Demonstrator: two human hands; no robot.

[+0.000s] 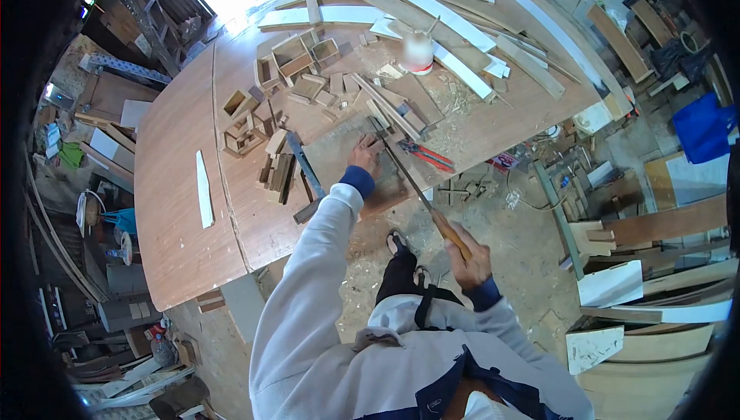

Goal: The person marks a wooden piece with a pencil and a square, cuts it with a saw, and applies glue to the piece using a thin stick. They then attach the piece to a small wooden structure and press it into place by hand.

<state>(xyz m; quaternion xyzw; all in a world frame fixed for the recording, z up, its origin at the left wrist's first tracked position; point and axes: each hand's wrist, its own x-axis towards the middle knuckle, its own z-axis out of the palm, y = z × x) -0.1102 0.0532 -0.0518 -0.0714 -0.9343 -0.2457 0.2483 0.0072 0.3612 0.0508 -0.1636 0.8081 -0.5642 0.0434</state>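
Note:
In my right hand (469, 257) is the wooden handle of a long thin metal tool (408, 179), whose shaft runs up and left to the table edge. My left hand (366, 152) rests on a board (336, 142) near that edge, beside the tool's far end. Its fingers point forward; anything small under them is too small to make out. Red-handled pliers (425, 156) lie just right of the far end of the tool. A hammer (306, 166) lies left of my left hand.
Small wooden boxes (293, 58) and wood blocks (276, 179) are on the table (173, 189). A white container (417, 54) and long boards (447, 15) lie farther back. Stacked boards (655, 281) stand at the right.

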